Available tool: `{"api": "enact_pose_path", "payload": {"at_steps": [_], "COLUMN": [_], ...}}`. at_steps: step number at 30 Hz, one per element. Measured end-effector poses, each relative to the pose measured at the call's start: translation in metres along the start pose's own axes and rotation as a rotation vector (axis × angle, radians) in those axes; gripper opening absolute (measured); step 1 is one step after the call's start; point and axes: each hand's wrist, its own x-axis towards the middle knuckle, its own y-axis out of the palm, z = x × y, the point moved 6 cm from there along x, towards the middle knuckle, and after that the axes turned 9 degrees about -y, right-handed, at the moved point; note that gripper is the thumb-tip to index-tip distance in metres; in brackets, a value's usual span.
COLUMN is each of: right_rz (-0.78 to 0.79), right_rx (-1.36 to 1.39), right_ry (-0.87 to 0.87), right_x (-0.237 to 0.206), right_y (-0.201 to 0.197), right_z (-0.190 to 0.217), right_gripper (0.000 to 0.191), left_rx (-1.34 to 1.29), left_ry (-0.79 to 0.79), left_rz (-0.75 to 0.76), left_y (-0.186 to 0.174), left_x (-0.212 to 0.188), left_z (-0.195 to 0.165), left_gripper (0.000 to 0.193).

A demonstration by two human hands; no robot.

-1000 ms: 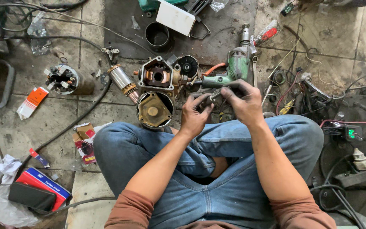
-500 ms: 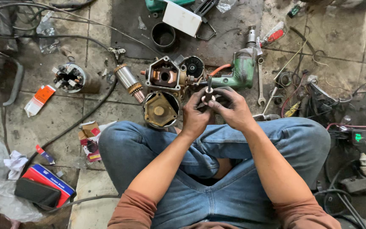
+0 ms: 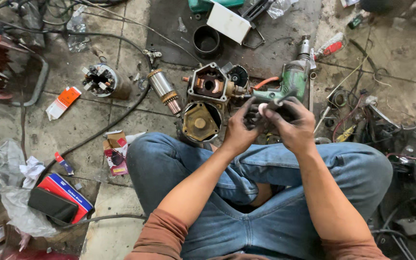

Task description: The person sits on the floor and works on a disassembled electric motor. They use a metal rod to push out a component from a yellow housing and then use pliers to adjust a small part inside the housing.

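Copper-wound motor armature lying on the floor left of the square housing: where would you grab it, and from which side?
Grip the copper-wound motor armature across its smooth grey steel middle, coming from straight above. It lies flat on the tiled floor, tilted diagonally, with open floor along both long sides, so fingers fit either side. Probably avoid the copper-banded ends. The black cable passes close by its lower end.

Both hands (image 3: pixel 266 123) have lifted the small part (image 3: pixel 271 107) slightly.
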Motion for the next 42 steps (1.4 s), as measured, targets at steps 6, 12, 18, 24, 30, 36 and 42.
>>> {"api": "enact_pose_path", "payload": {"at_steps": [6,12,18,24,30,36,42], "right_rz": [-0.006,0.168,0.224,0.283,0.236,0.199,0.216], "right_rx": [0.079,-0.203,-0.398,-0.519,-0.413,-0.348,-0.118], "right_ry": [-0.255,-0.462,-0.480,-0.527,-0.478,-0.411,0.040], "right_x": [0.024,0.067,0.082,0.077,0.075,0.043,0.009], "right_y": [0.014,0.074,0.122,0.133,0.125,0.064,0.044], "right_z": [0.088,0.142,0.136,0.132,0.136,0.103,-0.025], "right_gripper": [0.021,0.029,0.028,0.036,0.043,0.040,0.028], "left_rx": [0.445,0.497,0.433,0.480,0.519,0.477,0.329], "left_ry": [0.057,0.075,0.113,0.076,0.086,0.118,0.178], "left_rz": [0.063,0.096,0.056,0.121,0.093,0.037,-0.019], "left_y": [0.001,-0.013,-0.032,-0.028,-0.027,-0.024,-0.014], "left_x": [0.005,0.001,-0.003,-0.003,-0.001,0.000,0.000], "left_z": [0.028,0.029,0.013,0.019,0.021,0.017,0.010], "left_gripper": [0.071,0.055,0.049,0.048,0.048,0.051,0.027]}}
